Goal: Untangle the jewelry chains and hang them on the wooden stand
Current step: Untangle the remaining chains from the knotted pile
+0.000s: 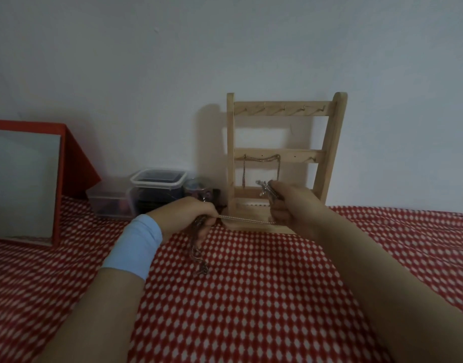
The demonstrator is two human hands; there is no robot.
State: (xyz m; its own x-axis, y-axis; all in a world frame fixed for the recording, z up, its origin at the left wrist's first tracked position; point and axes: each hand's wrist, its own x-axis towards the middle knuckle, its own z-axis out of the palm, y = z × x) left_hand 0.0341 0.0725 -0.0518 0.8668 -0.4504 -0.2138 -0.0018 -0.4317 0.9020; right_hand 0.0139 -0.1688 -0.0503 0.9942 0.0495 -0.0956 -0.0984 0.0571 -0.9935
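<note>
At a bench (277,310) draped in red-and-white patterned cloth (68,271), a person is stretching a silver chain (246,220) taut between both hands, just in front of the wooden stand (327,158) standing against the wall. The left hand (188,213), a pale blue band (136,244) at its wrist, is gripping one end, its fingers curled round a tangled bunch of chains (199,252) dangling toward the cloth. The right hand (293,205) is pinching the other end, fingers curled, with a small metal pendant (264,188) sticking up above them. Another chain (262,159) is hanging in a loop from the stand's middle rail. To the left, a red-framed mirror (23,184) and clear plastic boxes (157,179) are sitting by the wall.
</note>
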